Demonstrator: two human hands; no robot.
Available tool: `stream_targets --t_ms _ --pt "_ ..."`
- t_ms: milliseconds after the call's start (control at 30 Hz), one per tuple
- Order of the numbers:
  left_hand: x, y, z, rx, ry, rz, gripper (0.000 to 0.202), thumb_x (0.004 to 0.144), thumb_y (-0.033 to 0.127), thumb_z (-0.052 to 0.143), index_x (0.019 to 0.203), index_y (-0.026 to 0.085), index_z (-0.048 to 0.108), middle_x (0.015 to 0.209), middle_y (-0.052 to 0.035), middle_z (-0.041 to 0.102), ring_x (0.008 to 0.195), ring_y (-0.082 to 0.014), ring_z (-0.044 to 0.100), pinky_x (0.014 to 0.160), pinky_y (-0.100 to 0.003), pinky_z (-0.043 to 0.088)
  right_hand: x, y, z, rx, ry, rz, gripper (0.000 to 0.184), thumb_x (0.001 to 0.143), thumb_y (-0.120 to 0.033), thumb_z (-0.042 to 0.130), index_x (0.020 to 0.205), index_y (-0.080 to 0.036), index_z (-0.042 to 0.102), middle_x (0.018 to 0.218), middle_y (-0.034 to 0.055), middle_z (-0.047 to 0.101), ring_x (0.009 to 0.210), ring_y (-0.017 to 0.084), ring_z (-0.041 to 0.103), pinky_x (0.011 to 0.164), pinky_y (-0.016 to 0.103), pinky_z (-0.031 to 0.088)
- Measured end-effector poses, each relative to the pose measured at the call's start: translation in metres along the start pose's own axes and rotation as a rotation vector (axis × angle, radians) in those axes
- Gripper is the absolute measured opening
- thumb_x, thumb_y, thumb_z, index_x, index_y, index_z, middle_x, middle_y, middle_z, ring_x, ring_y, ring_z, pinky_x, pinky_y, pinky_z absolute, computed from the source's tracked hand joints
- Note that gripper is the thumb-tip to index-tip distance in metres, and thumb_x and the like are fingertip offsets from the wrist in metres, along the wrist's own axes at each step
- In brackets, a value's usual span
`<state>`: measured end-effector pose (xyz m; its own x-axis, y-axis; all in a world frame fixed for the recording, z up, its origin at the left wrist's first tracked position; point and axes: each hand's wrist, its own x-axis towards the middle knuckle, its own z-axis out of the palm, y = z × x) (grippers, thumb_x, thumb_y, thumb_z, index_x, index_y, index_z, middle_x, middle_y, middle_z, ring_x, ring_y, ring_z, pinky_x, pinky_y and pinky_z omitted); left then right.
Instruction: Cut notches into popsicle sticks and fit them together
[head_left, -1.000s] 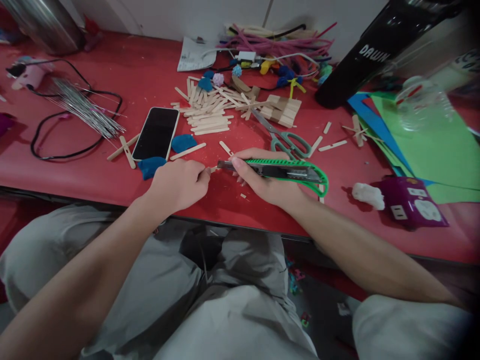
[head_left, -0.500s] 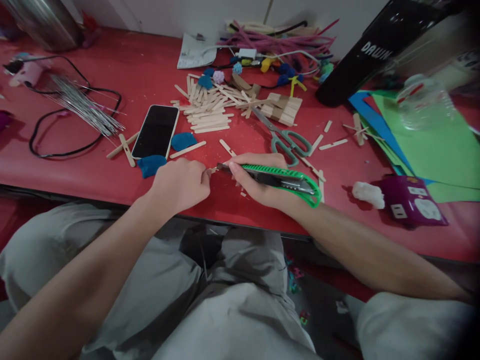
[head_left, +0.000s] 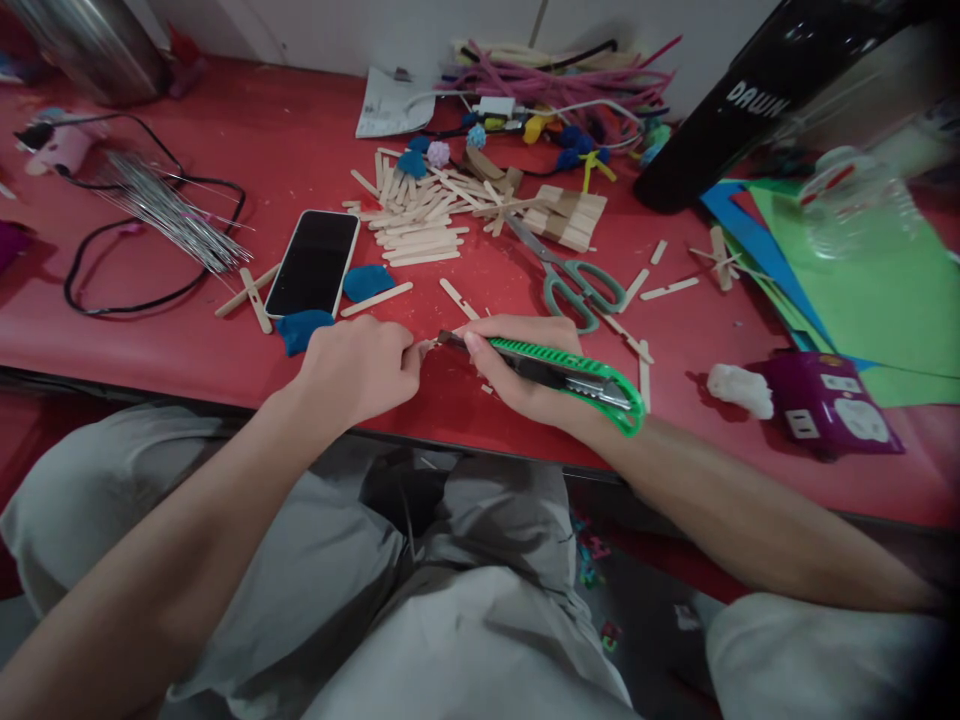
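In my right hand (head_left: 525, 370) is a green box cutter (head_left: 577, 370), its handle lying back over my wrist and its dark blade tip pointing left. My left hand (head_left: 364, 370) is closed near the table's front edge, pinching a small wooden stick (head_left: 429, 344); most of that stick is hidden by my fingers. The blade tip meets or nearly meets the stick's exposed end. Just beyond my hands lies a notched popsicle stick (head_left: 457, 298), and small wood chips (head_left: 487, 389) lie under the cutter.
Grey-handled scissors (head_left: 577, 290), a heap of popsicle sticks (head_left: 420, 215) and a phone (head_left: 313, 262) lie beyond my hands on the red table (head_left: 202, 350). Blue lumps (head_left: 304, 330) sit by my left hand. Right are coloured papers (head_left: 862, 290) and a purple packet (head_left: 832, 405); a black bottle (head_left: 720, 120) stands behind.
The cutter's rear end has dropped slightly and its blade has tilted a little at the stick. My left hand keeps its pinch almost unmoved. The view has shifted slightly.
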<state>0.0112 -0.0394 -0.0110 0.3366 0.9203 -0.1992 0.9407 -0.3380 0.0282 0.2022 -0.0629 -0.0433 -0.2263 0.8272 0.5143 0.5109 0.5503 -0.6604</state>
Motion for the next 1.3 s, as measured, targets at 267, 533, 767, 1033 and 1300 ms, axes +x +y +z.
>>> stream_targets --t_ms 267,533,767,1033,1300 --pt "-0.011 -0.008 -0.005 0.050 -0.083 0.229 0.050 0.093 0.049 0.033 0.073 0.023 0.070 0.073 -0.0090 0.073 0.072 -0.0251 0.068 0.052 -0.032 0.030 0.004 0.000 -0.004 0.003 -0.086 0.076 0.019 0.092 -0.032 0.058 0.087 -0.021 0.072 0.070 0.0005 0.073 0.062 0.012 0.068 0.064 0.022 0.053" --pt "-0.002 -0.033 -0.009 -0.200 -0.102 0.265 0.037 0.082 0.054 0.059 0.107 0.028 0.068 0.102 -0.0004 0.075 0.092 -0.0224 0.068 0.069 -0.028 0.043 0.012 0.014 -0.016 0.098 -0.276 0.139 0.023 0.091 -0.038 0.061 0.091 -0.019 0.075 0.070 -0.0003 0.072 0.058 0.011 0.064 0.059 0.022 0.050" --pt "0.008 -0.029 -0.003 -0.185 -0.150 0.253 0.076 0.075 0.067 0.063 0.145 0.043 0.046 0.141 0.0005 0.061 0.125 -0.0323 0.058 0.097 -0.039 0.046 0.015 0.016 -0.015 0.149 -0.299 0.115 0.023 0.090 -0.035 0.062 0.095 -0.019 0.077 0.077 0.0021 0.075 0.062 0.012 0.066 0.061 0.023 0.052" --pt "0.010 -0.023 -0.012 -0.122 -0.199 0.198 0.081 0.072 0.073 0.061 0.145 0.042 0.045 0.133 -0.0032 0.066 0.120 -0.0324 0.061 0.093 -0.038 0.047 0.015 0.016 -0.016 0.170 -0.303 0.089 0.020 0.089 -0.031 0.063 0.095 -0.019 0.077 0.083 0.0022 0.077 0.066 0.013 0.068 0.067 0.023 0.056" --pt "0.013 -0.021 -0.012 -0.100 -0.197 0.209 0.082 0.070 0.070 0.064 0.144 0.039 0.048 0.132 -0.0044 0.067 0.118 -0.0325 0.062 0.087 -0.036 0.047 0.017 0.019 -0.015 0.220 -0.297 -0.086 0.018 0.089 -0.028 0.061 0.094 -0.022 0.077 0.093 0.0035 0.079 0.077 0.015 0.073 0.074 0.026 0.059"
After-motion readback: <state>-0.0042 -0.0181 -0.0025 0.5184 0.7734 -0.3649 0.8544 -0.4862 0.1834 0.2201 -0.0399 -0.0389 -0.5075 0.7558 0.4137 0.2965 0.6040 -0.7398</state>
